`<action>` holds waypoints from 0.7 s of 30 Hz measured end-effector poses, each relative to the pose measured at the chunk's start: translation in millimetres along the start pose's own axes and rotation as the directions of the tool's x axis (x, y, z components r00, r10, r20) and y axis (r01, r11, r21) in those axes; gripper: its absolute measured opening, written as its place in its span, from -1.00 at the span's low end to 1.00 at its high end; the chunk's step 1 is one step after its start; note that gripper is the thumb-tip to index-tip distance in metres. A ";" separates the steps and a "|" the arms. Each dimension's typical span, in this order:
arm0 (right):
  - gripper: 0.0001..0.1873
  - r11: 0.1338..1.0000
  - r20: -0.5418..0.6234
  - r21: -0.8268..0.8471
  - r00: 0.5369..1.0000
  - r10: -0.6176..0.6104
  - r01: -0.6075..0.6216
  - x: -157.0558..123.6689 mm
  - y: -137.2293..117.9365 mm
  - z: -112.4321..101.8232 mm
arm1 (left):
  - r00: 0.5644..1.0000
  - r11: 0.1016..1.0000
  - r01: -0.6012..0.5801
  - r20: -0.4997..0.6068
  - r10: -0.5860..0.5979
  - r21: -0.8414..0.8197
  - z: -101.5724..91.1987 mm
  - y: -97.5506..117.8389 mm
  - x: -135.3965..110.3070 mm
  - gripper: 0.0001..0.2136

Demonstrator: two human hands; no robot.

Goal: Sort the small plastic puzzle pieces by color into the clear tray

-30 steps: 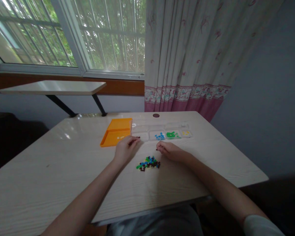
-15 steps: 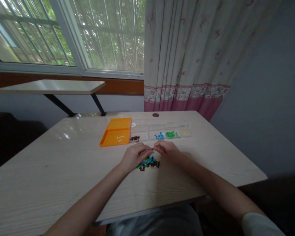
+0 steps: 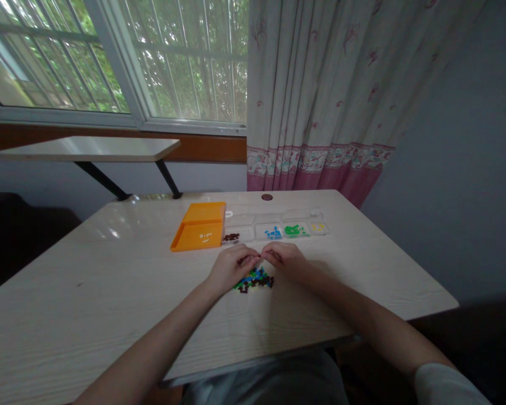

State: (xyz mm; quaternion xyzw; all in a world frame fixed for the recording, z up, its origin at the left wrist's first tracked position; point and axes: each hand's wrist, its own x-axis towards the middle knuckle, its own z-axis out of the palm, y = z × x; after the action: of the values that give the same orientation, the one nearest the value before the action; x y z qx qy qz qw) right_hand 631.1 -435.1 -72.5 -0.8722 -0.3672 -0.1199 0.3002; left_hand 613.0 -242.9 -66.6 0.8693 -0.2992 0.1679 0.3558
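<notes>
My left hand (image 3: 231,268) and my right hand (image 3: 287,260) meet fingertip to fingertip just above a small heap of mixed coloured beads (image 3: 254,279) on the table. Both hands are curled in a pinch; whatever sits between the fingertips is too small to name. Behind them a clear compartment tray (image 3: 274,224) holds brown beads (image 3: 231,237), blue beads (image 3: 272,232), green beads (image 3: 294,230) and yellow beads (image 3: 319,227) in separate cells.
An orange lid or tray (image 3: 199,226) lies to the left of the clear tray. The pale wooden table (image 3: 93,281) has a cable hole (image 3: 267,197) at its far edge. A second table (image 3: 88,149), a window and a curtain (image 3: 320,90) stand behind.
My left hand drew back from the brown-bead cell towards the heap. My right hand shifted left, and the two hands now touch at the fingertips.
</notes>
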 end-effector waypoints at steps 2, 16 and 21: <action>-0.74 1.000 -0.003 -0.001 1.000 -0.009 0.009 0.0 -1.2 -1.0 | 1.000 1.000 0.001 0.006 -0.001 0.002 0.1 0.1 0.0 -0.86; -0.72 0.991 0.294 0.017 0.947 -0.132 0.133 -3.1 -0.2 -4.4 | 0.950 0.996 0.084 -0.303 -0.072 0.026 -19.3 -2.9 -0.7 -0.85; -0.71 0.993 0.298 0.016 0.947 -0.117 0.118 -3.7 0.6 -4.4 | 0.910 0.995 0.086 -0.411 -0.058 0.048 -21.1 -1.7 -2.2 -0.84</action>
State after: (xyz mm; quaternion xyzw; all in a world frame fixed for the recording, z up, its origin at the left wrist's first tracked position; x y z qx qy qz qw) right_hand 628.9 -440.2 -70.9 -0.8571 -0.4595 -0.0047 0.2327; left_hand 610.7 -225.9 -54.0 0.8365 -0.1802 0.3425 0.3880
